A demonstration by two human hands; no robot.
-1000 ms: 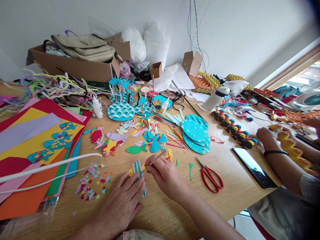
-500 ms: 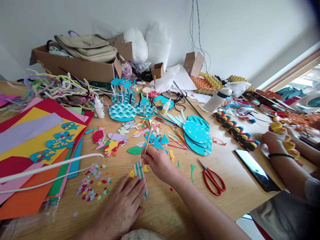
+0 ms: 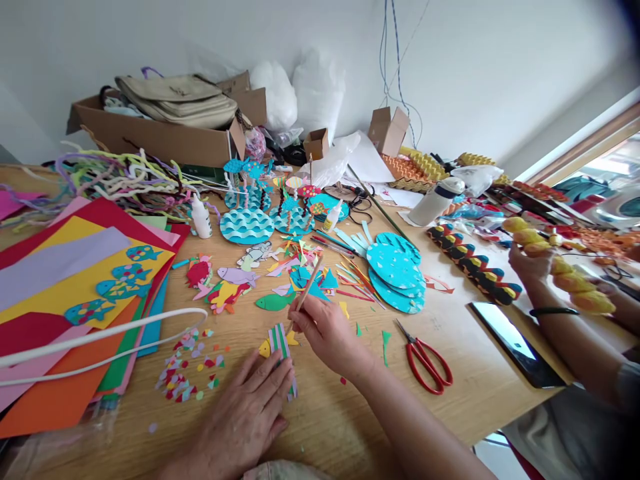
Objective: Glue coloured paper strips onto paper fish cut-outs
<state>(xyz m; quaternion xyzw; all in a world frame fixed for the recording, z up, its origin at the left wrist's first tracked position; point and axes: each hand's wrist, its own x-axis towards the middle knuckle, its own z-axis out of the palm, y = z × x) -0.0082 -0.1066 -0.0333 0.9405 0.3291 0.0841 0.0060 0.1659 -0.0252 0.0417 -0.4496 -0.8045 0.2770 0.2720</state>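
My left hand (image 3: 250,407) lies flat with its fingers spread, the fingertips on purple and green paper strips (image 3: 280,339). Those strips cross a small yellow paper fish (image 3: 265,348), whose head and tail show on either side. Pinched in my right hand (image 3: 330,333) is a thin wooden stick (image 3: 310,283), tilted upward just above and right of the strips. A green paper fish (image 3: 274,302) lies beyond, near the right fingertips. Small paper confetti (image 3: 185,373) is scattered left of my left hand.
Red-handled scissors (image 3: 429,365) and a phone (image 3: 517,343) lie to the right. Coloured paper sheets (image 3: 60,320) cover the left side. Blue discs (image 3: 395,267) and glue bottles (image 3: 201,217) stand or lie farther back. At the right, another person's hands hold a yellow twisted piece (image 3: 575,280).
My right hand and the stick have moved slightly right, away from the strips. My left hand keeps its place. The other person has lifted the yellow piece and turned it.
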